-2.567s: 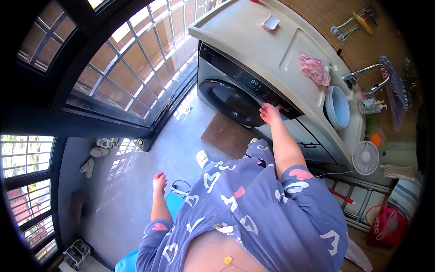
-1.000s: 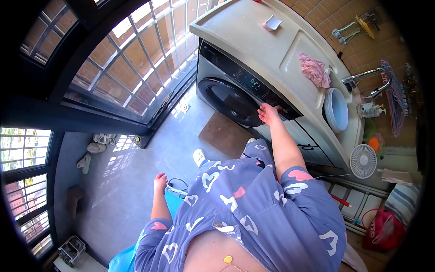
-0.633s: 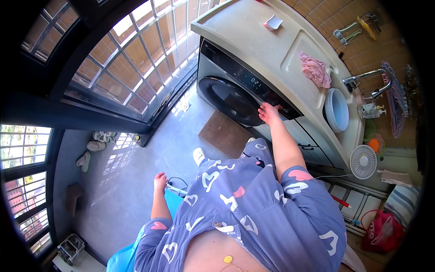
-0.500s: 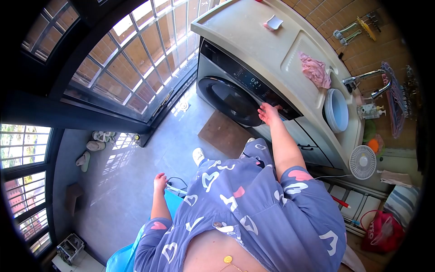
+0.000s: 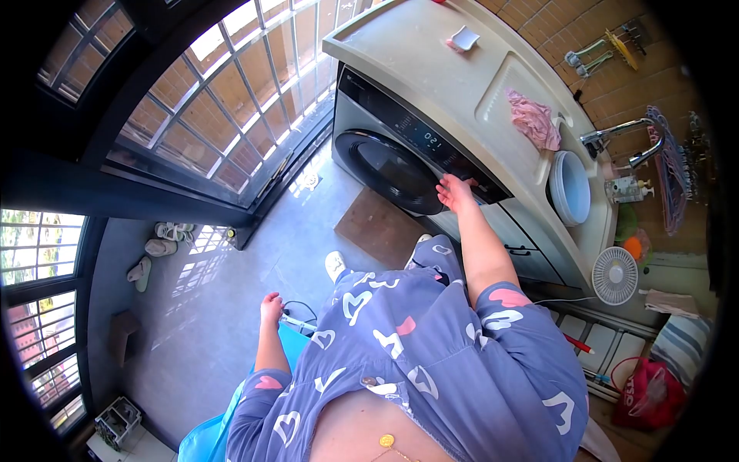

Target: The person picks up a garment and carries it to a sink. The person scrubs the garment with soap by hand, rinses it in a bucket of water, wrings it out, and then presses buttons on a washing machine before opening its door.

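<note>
A dark front-loading washing machine [image 5: 419, 138] stands under a pale counter, its display lit with "0:21". Its round black door [image 5: 389, 171] is closed. My right hand [image 5: 457, 194] reaches forward to the door's right rim, just below the control panel, fingers apart; whether they press on the rim I cannot tell. Low at my side, my left hand [image 5: 271, 306] has its fingers curled in; what is inside them, if anything, is hidden. Right beside that hand are a black cord [image 5: 302, 306], a white handle-like piece [image 5: 299, 322] and a light-blue bag [image 5: 289, 343] along my arm.
A brown mat or board [image 5: 377, 231] lies before the machine, near my feet. On the counter [image 5: 416, 46] are a pink cloth [image 5: 533, 119], blue basins [image 5: 570, 189] and a faucet [image 5: 627, 138]. A small white fan [image 5: 615, 276] stands right; shoes [image 5: 160, 246] line the left wall.
The view has shifted very slightly. Both hands and the washing machine door stay as they were.
</note>
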`<control>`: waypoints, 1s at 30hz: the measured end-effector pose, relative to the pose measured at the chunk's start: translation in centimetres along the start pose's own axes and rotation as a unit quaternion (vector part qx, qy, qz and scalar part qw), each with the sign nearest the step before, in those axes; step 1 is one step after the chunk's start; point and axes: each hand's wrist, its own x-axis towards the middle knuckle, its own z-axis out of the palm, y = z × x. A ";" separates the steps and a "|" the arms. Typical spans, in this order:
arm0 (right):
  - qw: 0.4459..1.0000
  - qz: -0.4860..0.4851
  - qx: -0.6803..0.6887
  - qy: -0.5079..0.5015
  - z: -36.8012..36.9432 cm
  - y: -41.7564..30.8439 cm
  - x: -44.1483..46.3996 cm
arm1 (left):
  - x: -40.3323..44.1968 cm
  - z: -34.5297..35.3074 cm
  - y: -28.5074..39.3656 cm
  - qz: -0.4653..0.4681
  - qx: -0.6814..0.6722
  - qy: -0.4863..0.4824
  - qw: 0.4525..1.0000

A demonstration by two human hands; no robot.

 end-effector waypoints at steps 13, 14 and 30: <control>1.000 -0.014 0.000 0.026 0.2 0.2 -0.5 | -0.6 0.3 0.6 0.002 0.006 -0.005 1.000; 1.000 -0.012 -0.001 0.020 0.1 0.2 -0.4 | -0.6 0.3 0.6 0.001 0.005 -0.006 1.000; 1.000 -0.010 0.002 0.003 -0.3 0.5 -0.2 | -0.3 0.8 0.7 0.003 0.026 -0.006 1.000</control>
